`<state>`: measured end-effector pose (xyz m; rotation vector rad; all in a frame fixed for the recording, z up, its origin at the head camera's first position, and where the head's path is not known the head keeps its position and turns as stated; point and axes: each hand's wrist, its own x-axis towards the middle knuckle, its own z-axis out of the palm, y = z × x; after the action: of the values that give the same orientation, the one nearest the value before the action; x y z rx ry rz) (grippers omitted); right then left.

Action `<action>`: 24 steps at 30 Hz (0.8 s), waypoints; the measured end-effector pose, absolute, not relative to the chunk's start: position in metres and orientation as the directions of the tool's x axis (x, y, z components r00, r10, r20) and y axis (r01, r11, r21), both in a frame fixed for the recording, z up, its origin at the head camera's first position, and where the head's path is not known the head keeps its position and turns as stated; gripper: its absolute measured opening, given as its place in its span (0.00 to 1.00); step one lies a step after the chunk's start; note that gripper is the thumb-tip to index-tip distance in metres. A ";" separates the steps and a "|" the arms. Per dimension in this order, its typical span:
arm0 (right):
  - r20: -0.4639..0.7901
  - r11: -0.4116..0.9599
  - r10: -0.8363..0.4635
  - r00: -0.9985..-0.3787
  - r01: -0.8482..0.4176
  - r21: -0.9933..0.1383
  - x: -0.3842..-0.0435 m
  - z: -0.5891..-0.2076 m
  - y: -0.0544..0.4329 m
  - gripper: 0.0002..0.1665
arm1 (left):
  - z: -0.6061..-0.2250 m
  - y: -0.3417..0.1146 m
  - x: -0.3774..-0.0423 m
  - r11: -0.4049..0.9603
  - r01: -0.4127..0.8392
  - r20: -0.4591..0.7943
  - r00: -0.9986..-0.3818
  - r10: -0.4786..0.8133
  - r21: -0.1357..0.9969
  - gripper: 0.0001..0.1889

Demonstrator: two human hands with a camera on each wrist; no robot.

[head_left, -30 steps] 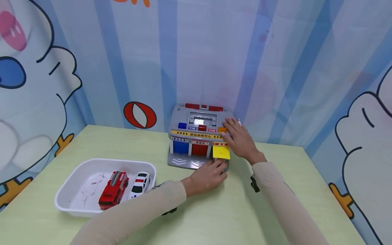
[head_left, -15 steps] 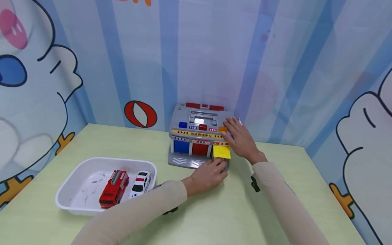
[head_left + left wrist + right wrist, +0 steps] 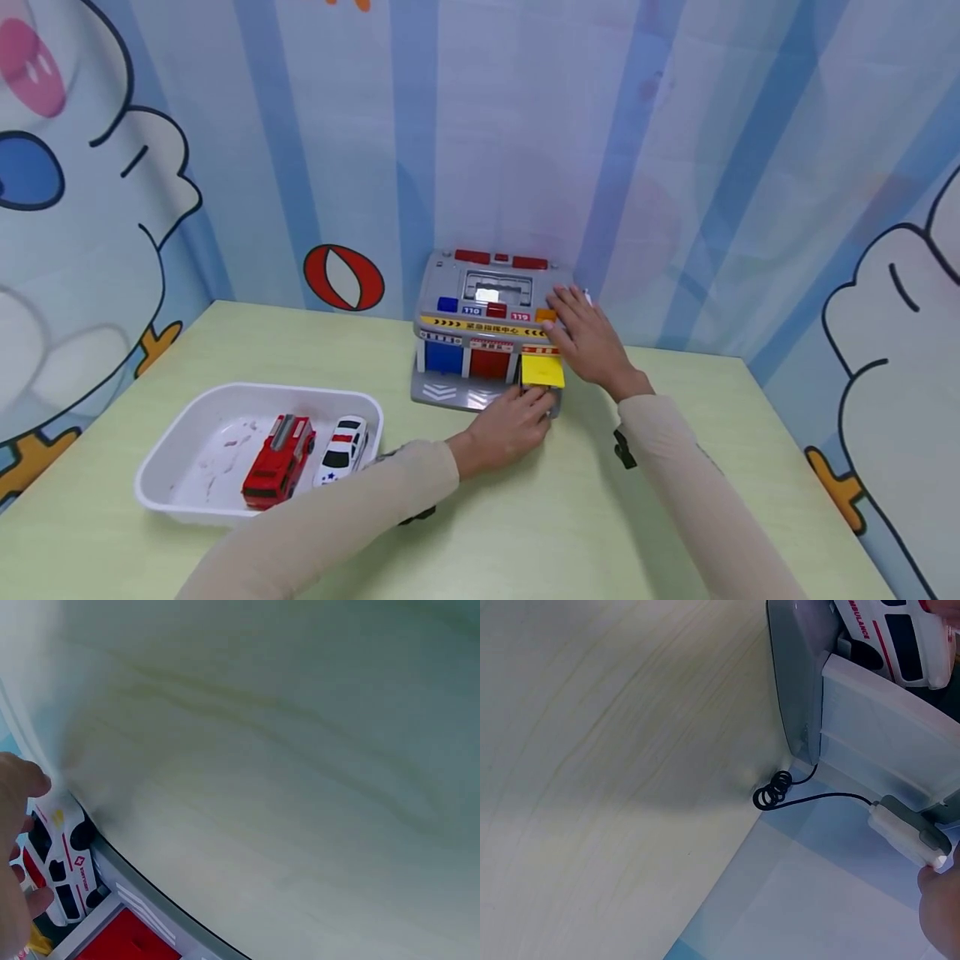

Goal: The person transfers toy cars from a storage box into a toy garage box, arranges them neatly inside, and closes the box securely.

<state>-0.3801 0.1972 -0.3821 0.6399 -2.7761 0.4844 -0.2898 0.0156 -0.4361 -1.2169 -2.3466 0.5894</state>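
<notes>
Two bare hands are at a grey toy station [image 3: 487, 327] on the table [image 3: 750, 467]. The left hand [image 3: 510, 429] has a narrow grip, thumb and fingers pinching a white toy ambulance [image 3: 64, 862] at the mouth of a bay; how far inside it sits, I can't tell. Just above that grip a yellow door [image 3: 542, 371] sticks out, raised. Beyond the grip and to its left come a red door [image 3: 489, 364], then a blue door [image 3: 443, 357]. Above the grip and to its right, the right hand [image 3: 592, 342] rests on the roof's edge, fingers extended, thumb by an orange button [image 3: 545, 316]. Near those fingers, a corded handset [image 3: 904, 832] is at the station's side. Well left of the pinching hand, a white tray [image 3: 202, 454] holds a red fire truck [image 3: 279, 462] beside a white car [image 3: 341, 450].
</notes>
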 end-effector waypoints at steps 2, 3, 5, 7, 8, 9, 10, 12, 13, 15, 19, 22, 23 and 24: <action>0.307 0.849 -0.378 -0.873 -0.459 -0.261 -0.380 -0.382 0.197 0.38 | -0.438 0.015 -0.289 0.520 0.644 0.175 -0.522 0.835 -0.561 0.21; 0.306 0.849 -0.378 -0.874 -0.459 -0.261 -0.380 -0.382 0.197 0.38 | -0.438 0.015 -0.288 0.518 0.642 0.173 -0.522 0.835 -0.564 0.21; 0.308 0.849 -0.376 -0.874 -0.458 -0.263 -0.380 -0.382 0.197 0.37 | -0.439 0.015 -0.287 0.518 0.642 0.171 -0.524 0.835 -0.565 0.21; 0.311 0.849 -0.374 -0.874 -0.457 -0.263 -0.380 -0.382 0.197 0.37 | -0.439 0.015 -0.287 0.516 0.640 0.169 -0.523 0.835 -0.569 0.21; 0.312 0.850 -0.373 -0.874 -0.457 -0.263 -0.380 -0.382 0.197 0.37 | -0.439 0.014 -0.286 0.514 0.639 0.167 -0.523 0.836 -0.572 0.21; 0.312 0.850 -0.373 -0.874 -0.456 -0.262 -0.380 -0.382 0.197 0.37 | -0.440 0.014 -0.286 0.514 0.639 0.166 -0.524 0.836 -0.573 0.21; 0.313 0.850 -0.373 -0.873 -0.457 -0.263 -0.380 -0.382 0.197 0.37 | -0.440 0.014 -0.286 0.513 0.635 0.166 -0.524 0.835 -0.577 0.21; 0.315 0.848 -0.375 -0.872 -0.459 -0.263 -0.380 -0.382 0.197 0.38 | -0.440 0.013 -0.286 0.511 0.629 0.165 -0.525 0.835 -0.585 0.21; 0.317 0.848 -0.375 -0.871 -0.460 -0.264 -0.380 -0.382 0.197 0.38 | -0.440 0.013 -0.286 0.510 0.625 0.165 -0.525 0.835 -0.592 0.21; 0.319 0.846 -0.375 -0.870 -0.462 -0.266 -0.379 -0.382 0.197 0.38 | -0.440 0.012 -0.286 0.502 0.617 0.159 -0.524 0.837 -0.606 0.21; 0.317 0.844 -0.378 -0.870 -0.464 -0.269 -0.379 -0.381 0.196 0.38 | -0.439 0.011 -0.286 0.478 0.613 0.130 -0.524 0.842 -0.628 0.23; 0.315 0.842 -0.381 -0.869 -0.467 -0.270 -0.378 -0.381 0.196 0.38 | -0.439 0.010 -0.286 0.469 0.626 0.117 -0.518 0.847 -0.623 0.22; 0.314 0.841 -0.383 -0.869 -0.468 -0.270 -0.378 -0.381 0.197 0.38 | -0.439 0.010 -0.286 0.467 0.634 0.115 -0.514 0.850 -0.617 0.22; 0.314 0.840 -0.384 -0.868 -0.470 -0.271 -0.378 -0.381 0.197 0.38 | -0.439 0.009 -0.286 0.464 0.641 0.115 -0.509 0.853 -0.612 0.21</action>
<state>-0.3780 0.1968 -0.3805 0.6540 -2.7723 0.5013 -0.2863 0.0093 -0.4390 -1.2526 -2.3107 0.7121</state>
